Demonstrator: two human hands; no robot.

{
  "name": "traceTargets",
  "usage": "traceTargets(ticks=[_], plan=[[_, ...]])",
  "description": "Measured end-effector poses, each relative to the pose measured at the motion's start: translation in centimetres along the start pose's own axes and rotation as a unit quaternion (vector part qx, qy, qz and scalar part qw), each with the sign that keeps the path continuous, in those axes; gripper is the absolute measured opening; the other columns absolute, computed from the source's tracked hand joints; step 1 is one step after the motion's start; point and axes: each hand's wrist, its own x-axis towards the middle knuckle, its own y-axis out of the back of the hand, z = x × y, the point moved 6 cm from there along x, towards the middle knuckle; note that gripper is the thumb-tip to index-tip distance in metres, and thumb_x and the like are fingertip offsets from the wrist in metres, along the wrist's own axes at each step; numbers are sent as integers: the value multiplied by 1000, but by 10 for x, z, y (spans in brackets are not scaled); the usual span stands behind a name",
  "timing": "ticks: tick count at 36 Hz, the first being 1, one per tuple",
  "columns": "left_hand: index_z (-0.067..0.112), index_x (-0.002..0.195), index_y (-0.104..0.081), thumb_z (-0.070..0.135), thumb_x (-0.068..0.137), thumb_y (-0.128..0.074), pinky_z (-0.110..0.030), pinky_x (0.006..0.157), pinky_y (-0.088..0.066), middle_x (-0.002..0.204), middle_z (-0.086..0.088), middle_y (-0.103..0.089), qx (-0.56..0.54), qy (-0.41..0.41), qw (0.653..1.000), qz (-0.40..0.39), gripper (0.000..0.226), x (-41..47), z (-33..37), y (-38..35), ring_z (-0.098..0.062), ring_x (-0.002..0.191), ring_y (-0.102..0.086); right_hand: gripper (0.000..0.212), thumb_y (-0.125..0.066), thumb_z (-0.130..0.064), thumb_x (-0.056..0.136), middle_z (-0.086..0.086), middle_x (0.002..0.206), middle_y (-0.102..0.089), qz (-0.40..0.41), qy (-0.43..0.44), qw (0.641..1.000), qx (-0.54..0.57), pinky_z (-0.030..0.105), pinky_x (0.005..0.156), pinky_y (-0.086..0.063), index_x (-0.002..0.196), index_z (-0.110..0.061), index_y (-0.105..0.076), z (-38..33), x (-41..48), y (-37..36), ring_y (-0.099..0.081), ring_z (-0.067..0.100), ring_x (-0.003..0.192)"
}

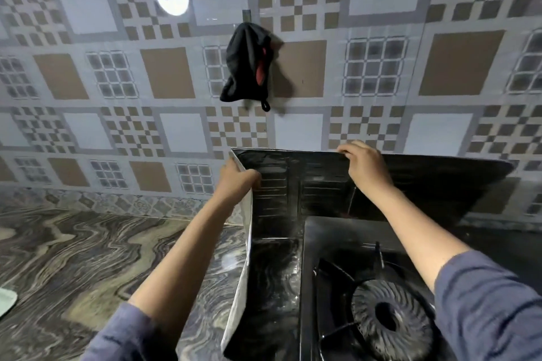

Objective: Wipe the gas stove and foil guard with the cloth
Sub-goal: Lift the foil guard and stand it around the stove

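Note:
A folding foil guard [311, 184] stands around the black gas stove [337, 243], with a back panel and a left side panel. My left hand [237, 182] grips the top edge of the left panel near the corner. My right hand [365, 167] pinches the top edge of the back panel. The stove's round burner [390, 319] and its pan support show at the lower right. A black cloth with a red patch [246, 64] hangs from a hook on the tiled wall, above the guard and apart from both hands.
A marbled stone counter [88, 258] stretches to the left of the stove. A pale object [6, 302] pokes in at the far left edge. The patterned tile wall [164, 73] rises right behind the guard.

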Motion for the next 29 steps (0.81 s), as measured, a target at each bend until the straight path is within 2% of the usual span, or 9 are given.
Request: traceTargets(ticks=[2, 7, 12, 15, 19, 21, 24, 27, 29], plan=[[14, 90, -47, -7, 77, -51, -18, 65, -38, 90, -1, -50, -14, -11, 1000, -6, 25, 4, 8, -5, -13, 85, -50, 34, -43, 10, 90, 11, 112, -64, 1, -1, 1000, -2, 32, 93, -46, 112, -4, -65, 6, 2, 4, -59, 27, 104], [12, 104, -42, 1, 74, -53, -26, 70, -40, 94, -5, -52, -38, -14, 999, -17, 34, 27, 9, -10, -18, 88, -49, 34, -43, 7, 91, 10, 109, -64, 12, -5, 1000, -1, 32, 89, -47, 110, -7, -67, 21, 5, 18, -60, 25, 101], [20, 82, -49, -12, 78, -40, -22, 66, -38, 82, -1, -50, -101, 8, 993, -63, 34, 33, 12, -29, -15, 77, -46, 31, -45, 5, 91, 11, 115, -66, 49, -32, 998, -8, 29, 96, -43, 108, -6, -68, 45, 7, 37, -60, 27, 106], [19, 89, -53, -16, 79, -36, -14, 55, -40, 84, -1, -52, -123, 19, 986, -107, 40, 34, 15, -46, -10, 71, -46, 27, -49, 3, 90, 11, 111, -69, 87, -47, 995, -29, 32, 94, -44, 104, -7, -71, 59, 8, 49, -61, 29, 105], [6, 102, -53, -14, 76, -36, -20, 60, -39, 87, -11, -51, -118, 20, 986, -118, 37, 36, 17, -61, -14, 71, -48, 23, -53, 1, 88, 12, 104, -71, 117, -56, 990, -48, 36, 89, -47, 98, -7, -73, 70, 7, 52, -61, 30, 99], [8, 94, -53, -15, 78, -36, -17, 55, -42, 80, -6, -52, -131, 27, 985, -107, 33, 39, 14, -68, -13, 67, -48, 23, -54, 2, 87, 13, 102, -71, 124, -56, 989, -56, 36, 86, -49, 98, -6, -73, 71, 6, 51, -62, 31, 97], [7, 106, -53, -11, 80, -40, -15, 55, -41, 79, -5, -53, -165, 29, 983, -79, 35, 43, 8, -73, -14, 69, -50, 22, -55, 1, 87, 14, 103, -71, 128, -49, 988, -68, 38, 87, -49, 101, -4, -72, 68, 7, 45, -62, 31, 97], [-3, 113, -56, -5, 76, -46, -24, 72, -49, 98, -15, -65, -175, 12, 984, -44, 38, 49, 4, -74, -29, 91, -61, 23, -56, 2, 86, 12, 100, -72, 129, -22, 989, -66, 38, 86, -51, 102, -5, -71, 60, 11, 37, -63, 29, 93], [0, 104, -61, -8, 80, -45, -11, 68, -51, 90, -7, -67, -176, 9, 984, -24, 30, 50, 4, -74, -17, 85, -63, 23, -57, 3, 85, 11, 98, -72, 134, -13, 989, -59, 39, 83, -52, 100, -6, -72, 57, 13, 29, -61, 28, 92]])
